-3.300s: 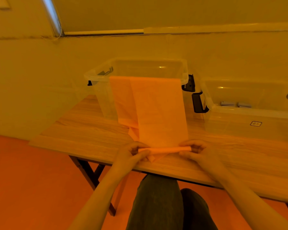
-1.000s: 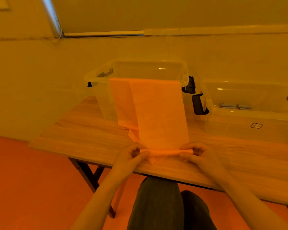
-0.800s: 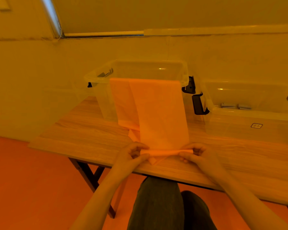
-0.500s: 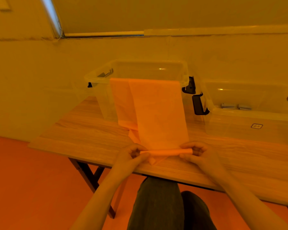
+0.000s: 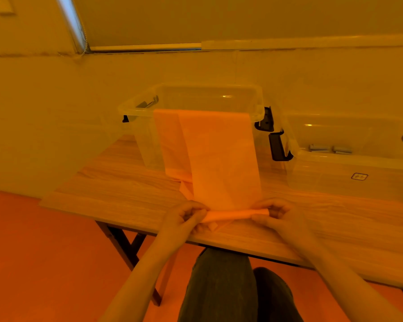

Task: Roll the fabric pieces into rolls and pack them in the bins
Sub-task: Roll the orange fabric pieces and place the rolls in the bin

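Low in the frame, both hands (image 5: pixel 236 216) pinch the ends of the fabric (image 5: pixel 219 159) roll; soft, limp, best held at its ends.

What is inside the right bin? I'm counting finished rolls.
Through the clear wall of the right bin, two small grey rolls lie side by side near the back. The rest of its floor is hard to make out.

- Bare surface (image 5: pixel 126 182) lies open toward the left edge.
- Two clear bins, the left bin (image 5: pixel 256 105) and the right bin (image 5: pixel 335 180), block the far edge.
- Draped fabric (image 5: pixel 219 159) covers the left bin's near wall.
- Black latches (image 5: pixel 277 147) crowd the gap between the bins.
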`<state>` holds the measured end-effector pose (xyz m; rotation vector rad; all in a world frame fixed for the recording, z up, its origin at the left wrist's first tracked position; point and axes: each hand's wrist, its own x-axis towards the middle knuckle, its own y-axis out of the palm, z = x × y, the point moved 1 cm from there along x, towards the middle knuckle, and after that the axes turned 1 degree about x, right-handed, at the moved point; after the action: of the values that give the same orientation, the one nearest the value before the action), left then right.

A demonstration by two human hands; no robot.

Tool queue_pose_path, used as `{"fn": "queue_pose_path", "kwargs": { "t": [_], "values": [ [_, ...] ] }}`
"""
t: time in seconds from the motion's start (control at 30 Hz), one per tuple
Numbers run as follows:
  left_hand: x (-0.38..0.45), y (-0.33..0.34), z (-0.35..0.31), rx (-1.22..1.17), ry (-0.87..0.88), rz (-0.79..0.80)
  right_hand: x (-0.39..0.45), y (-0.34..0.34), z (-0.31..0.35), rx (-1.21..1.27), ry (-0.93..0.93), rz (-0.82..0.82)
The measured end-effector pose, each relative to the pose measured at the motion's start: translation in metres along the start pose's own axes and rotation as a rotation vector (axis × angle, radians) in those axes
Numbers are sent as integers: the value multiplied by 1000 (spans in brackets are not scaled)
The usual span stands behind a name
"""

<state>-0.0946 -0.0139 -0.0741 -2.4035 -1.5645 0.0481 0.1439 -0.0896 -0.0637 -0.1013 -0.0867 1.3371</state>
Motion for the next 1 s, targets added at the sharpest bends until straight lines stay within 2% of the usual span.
{"fn": "queue_pose_path", "kwargs": {
  "t": [0.3, 0.53, 1.0],
  "values": [
    [-2, 0, -3, 55, 28, 17, 1, 1, 1, 51, -3, -20],
    [-2, -1, -1, 82, 9, 0, -1, -1, 1, -19, 20, -9],
    [-1, -4, 1, 26, -5, -22, 1, -1, -3, -61, -8, -20]
  ]
}}
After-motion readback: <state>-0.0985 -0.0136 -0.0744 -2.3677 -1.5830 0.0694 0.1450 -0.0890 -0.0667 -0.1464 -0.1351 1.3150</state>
